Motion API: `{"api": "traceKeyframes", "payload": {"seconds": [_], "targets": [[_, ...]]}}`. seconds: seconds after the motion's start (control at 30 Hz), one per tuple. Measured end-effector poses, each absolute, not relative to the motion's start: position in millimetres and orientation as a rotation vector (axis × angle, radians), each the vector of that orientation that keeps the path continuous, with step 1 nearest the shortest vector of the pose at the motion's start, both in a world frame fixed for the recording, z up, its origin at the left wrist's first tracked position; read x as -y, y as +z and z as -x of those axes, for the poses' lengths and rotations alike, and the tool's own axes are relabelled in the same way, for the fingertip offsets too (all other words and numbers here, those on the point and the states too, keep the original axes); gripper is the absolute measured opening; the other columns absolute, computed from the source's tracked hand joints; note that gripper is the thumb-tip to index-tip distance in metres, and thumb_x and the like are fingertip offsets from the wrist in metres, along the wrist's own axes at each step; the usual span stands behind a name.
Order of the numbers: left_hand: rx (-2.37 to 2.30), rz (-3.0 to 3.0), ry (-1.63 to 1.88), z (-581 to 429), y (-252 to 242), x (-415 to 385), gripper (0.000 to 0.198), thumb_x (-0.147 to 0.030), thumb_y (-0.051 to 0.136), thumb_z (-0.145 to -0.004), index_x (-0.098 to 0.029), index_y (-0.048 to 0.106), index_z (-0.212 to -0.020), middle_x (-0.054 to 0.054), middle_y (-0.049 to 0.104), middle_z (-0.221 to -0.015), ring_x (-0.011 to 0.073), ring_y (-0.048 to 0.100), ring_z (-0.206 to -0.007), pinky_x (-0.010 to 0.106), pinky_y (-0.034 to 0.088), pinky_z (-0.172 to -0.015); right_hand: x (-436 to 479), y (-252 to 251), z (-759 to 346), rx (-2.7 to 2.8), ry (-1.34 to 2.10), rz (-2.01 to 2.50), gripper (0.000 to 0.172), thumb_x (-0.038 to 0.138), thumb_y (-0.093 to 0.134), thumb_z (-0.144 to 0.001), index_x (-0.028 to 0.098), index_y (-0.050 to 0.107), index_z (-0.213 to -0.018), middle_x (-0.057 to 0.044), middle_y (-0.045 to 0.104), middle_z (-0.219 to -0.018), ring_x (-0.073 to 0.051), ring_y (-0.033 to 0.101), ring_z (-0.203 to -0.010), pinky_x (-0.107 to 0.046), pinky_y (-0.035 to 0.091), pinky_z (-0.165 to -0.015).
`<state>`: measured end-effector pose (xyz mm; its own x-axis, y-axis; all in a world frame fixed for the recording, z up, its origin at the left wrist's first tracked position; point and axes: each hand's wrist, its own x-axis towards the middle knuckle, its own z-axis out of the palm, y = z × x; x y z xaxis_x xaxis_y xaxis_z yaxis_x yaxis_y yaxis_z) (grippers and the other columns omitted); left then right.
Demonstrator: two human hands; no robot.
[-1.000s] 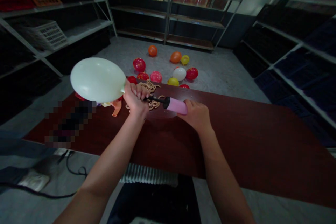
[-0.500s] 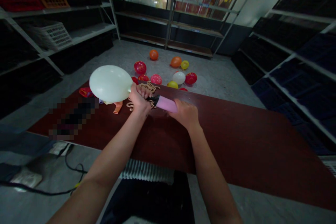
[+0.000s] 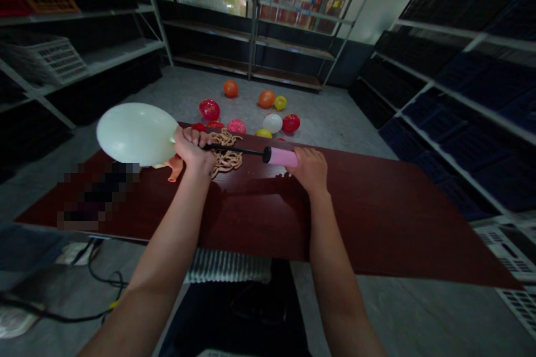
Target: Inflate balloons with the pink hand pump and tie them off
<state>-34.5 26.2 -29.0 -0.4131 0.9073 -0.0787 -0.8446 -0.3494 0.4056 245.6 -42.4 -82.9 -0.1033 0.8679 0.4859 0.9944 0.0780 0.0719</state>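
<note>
The inflated, oval, pale mint-green balloon is up above the left end of the dark red-brown counter, its neck pointing toward you. Your left grip is clamped around that neck and the end of the pink-and-black plastic hand pump; your hand hides how the two join. Your right grip is closed around the pump's pink cylinder, with a thin black rod showing between your two grips. Behind the rod, a heap of tan, cord-like strands lies near the counter's far edge. A limp orange balloon lies left of your left wrist. Beyond the far edge, scattered red, orange, yellow and white balloons rest on the grey floor.
</note>
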Motion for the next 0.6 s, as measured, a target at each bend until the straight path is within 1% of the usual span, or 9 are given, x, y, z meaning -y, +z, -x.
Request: {"api": "traceKeyframes", "payload": {"seconds": [0.1,0.2,0.27,0.33,0.43,0.53,0.6], "targets": [[-0.470,-0.201,1.973,36,-26,-24,0.046,-0.015,0.038,-0.100,-0.019,0.019,-0.058,-0.006,0.018,-0.050,0.0077,0.016,-0.037,0.025,0.021,-0.042,45,-79,-242,2.042,-0.548,1.869,0.028,0.036,0.067,-0.087,0.018,0.065,-0.108,-0.010,0.073,-0.103,-0.026,0.063,-0.093,-0.035,0.036,-0.080],[-0.488,-0.193,1.972,34,-24,-21,0.046,-0.014,0.035,-0.101,-0.019,0.019,-0.057,-0.006,0.016,-0.048,0.0078,0.015,-0.037,0.025,0.020,-0.041,47,-77,-235,2.089,-0.518,1.890,0.026,0.038,0.068,-0.086,0.018,0.065,-0.103,-0.010,0.073,-0.099,-0.026,0.063,-0.088,-0.034,0.035,-0.074],[-0.520,-0.208,1.963,30,-22,-18,0.048,-0.016,0.038,-0.102,-0.019,0.018,-0.058,-0.006,0.016,-0.048,0.0070,0.015,-0.037,0.024,0.019,-0.041,47,-76,-229,2.136,-0.491,1.883,0.027,0.040,0.068,-0.085,0.018,0.064,-0.100,-0.011,0.073,-0.097,-0.026,0.064,-0.086,-0.034,0.036,-0.073],[-0.542,-0.252,1.942,23,-23,-15,0.052,-0.023,0.045,-0.103,-0.019,0.018,-0.058,-0.007,0.017,-0.047,0.0061,0.016,-0.036,0.023,0.019,-0.041,48,-75,-219,2.180,-0.456,1.874,0.030,0.042,0.069,-0.084,0.018,0.064,-0.101,-0.012,0.074,-0.096,-0.026,0.065,-0.084,-0.033,0.036,-0.071],[-0.539,-0.327,1.894,8,-27,-10,0.058,-0.032,0.056,-0.100,-0.020,0.018,-0.058,-0.008,0.016,-0.046,0.0061,0.017,-0.035,0.024,0.019,-0.040,50,-74,-199,2.230,-0.395,1.884,0.032,0.045,0.069,-0.083,0.017,0.064,-0.100,-0.012,0.075,-0.093,-0.025,0.066,-0.078,-0.033,0.036,-0.067],[-0.553,-0.339,1.829,-6,-36,-7,0.057,-0.033,0.056,-0.099,-0.020,0.020,-0.057,-0.008,0.018,-0.044,0.0065,0.017,-0.034,0.024,0.019,-0.038,52,-75,-183,2.252,-0.333,1.873,0.033,0.047,0.068,-0.082,0.018,0.065,-0.098,-0.011,0.076,-0.088,-0.024,0.067,-0.073,-0.032,0.035,-0.063],[-0.575,-0.320,1.794,-12,-41,-9,0.056,-0.034,0.056,-0.099,-0.020,0.022,-0.056,-0.008,0.018,-0.044,0.0066,0.018,-0.034,0.024,0.019,-0.038,51,-77,-177,2.254,-0.299,1.866,0.034,0.047,0.067,-0.081,0.018,0.065,-0.099,-0.011,0.076,-0.088,-0.024,0.068,-0.072,-0.031,0.034,-0.061]]}}
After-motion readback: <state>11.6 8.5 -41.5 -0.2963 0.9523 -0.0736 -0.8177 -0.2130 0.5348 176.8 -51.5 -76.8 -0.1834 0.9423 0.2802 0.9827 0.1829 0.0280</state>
